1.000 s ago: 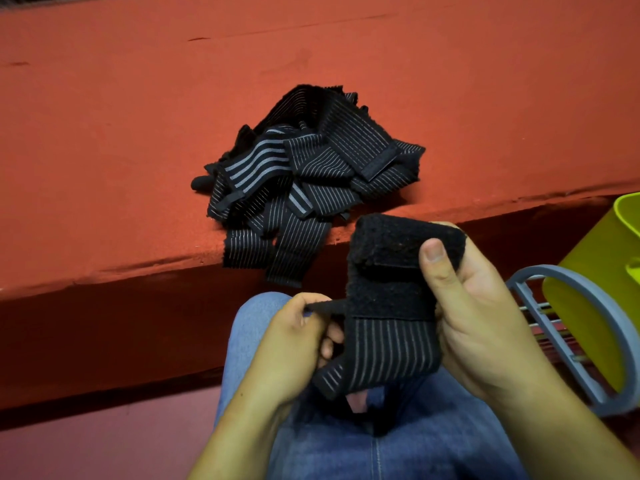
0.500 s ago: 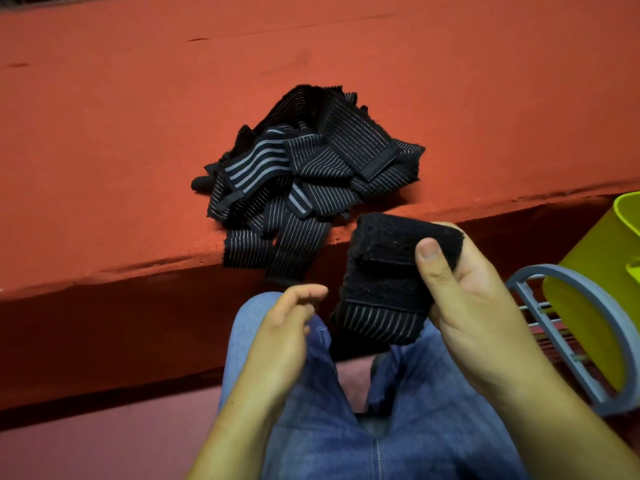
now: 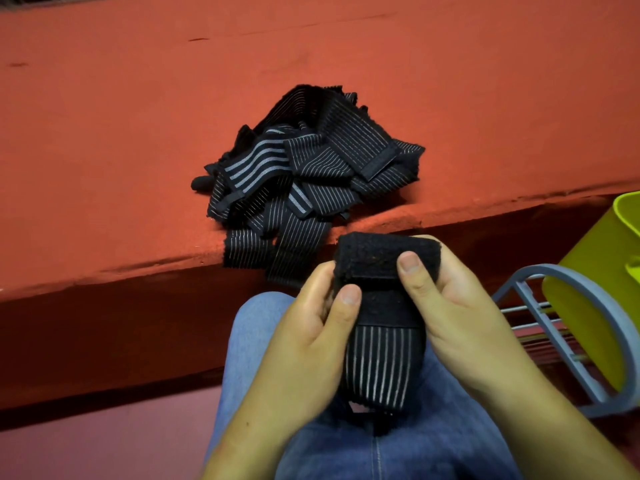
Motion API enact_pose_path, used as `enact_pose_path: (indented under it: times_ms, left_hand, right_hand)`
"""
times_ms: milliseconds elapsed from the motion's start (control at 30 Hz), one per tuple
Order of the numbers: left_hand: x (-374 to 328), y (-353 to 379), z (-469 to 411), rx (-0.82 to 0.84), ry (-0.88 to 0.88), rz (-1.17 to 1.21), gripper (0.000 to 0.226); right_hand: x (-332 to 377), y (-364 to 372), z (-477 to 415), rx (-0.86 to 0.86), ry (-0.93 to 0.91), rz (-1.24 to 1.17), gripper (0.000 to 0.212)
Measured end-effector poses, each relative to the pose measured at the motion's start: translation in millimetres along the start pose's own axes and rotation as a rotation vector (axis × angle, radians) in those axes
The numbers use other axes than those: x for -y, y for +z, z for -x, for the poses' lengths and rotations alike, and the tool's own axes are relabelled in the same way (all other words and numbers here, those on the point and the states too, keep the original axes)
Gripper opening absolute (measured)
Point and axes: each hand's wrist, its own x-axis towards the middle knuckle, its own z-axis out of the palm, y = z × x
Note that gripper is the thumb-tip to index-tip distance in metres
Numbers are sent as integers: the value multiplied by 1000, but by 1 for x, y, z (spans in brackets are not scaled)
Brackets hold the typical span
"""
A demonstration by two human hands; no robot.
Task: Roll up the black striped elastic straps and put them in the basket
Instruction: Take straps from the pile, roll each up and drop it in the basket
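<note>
**One strap half rolled in both hands above my lap**

I hold a black striped elastic strap [image 3: 381, 355] between both hands, over my jeans [image 3: 346, 452]. My left hand [image 3: 308, 334] pinches its left edge, with the thumb laid on the fuzzy black band across the front. My right hand [image 3: 464, 306] grips the right side, thumb pressed on the rolled, fuzzy top end and fingers curled behind it. The striped part hangs down toward 6 o'clock, and its lower end touches my jeans.

At 11 o'clock from my hands, the pile of unrolled straps [image 3: 311, 174] lies tangled on the red ledge [image 3: 138, 150]. Two ends droop over the ledge's front edge, just beside the roll I am holding. At 3 o'clock, apart from my right hand, stands the yellow-green basket [image 3: 602, 244], cut off by the frame edge. I cannot see inside it. A grey plastic frame [image 3: 623, 348] with thin metal rods curves in front of the basket's wall.
</note>
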Motion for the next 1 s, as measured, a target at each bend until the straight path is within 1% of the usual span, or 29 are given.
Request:
enact_pose_path:
  times_ms: [100,167,267,400,533,767,833,1000]
  left_hand:
    - [0,0,1,20,-23,33,28]
    - [-2,0,1,-2,-16,40,30]
    - [-4,-1,1,-43,-17,42,42]
    - [-5,2,1,-92,-17,1,42]
    - [-5,6,2,-109,-20,-3,38]
    - [-7,-1,3,-49,-22,-18,34]
    - [-7,-4,3,-46,-37,50,36]
    - [-12,-8,1,-65,-14,81,33]
  right_hand:
    - [-2,-2,1,31,-4,-5,26]
    - [-3,-3,0,51,-23,15,26]
    - [-4,-2,1,111,-37,73,22]
    - [-9,5,7,170,10,72,16]
    - [-11,8,11,154,48,67,20]
    - [-5,4,5,145,-39,126,8]
    - [-4,2,4,137,-25,107,9]
    - [-5,1,5,94,41,78,19]
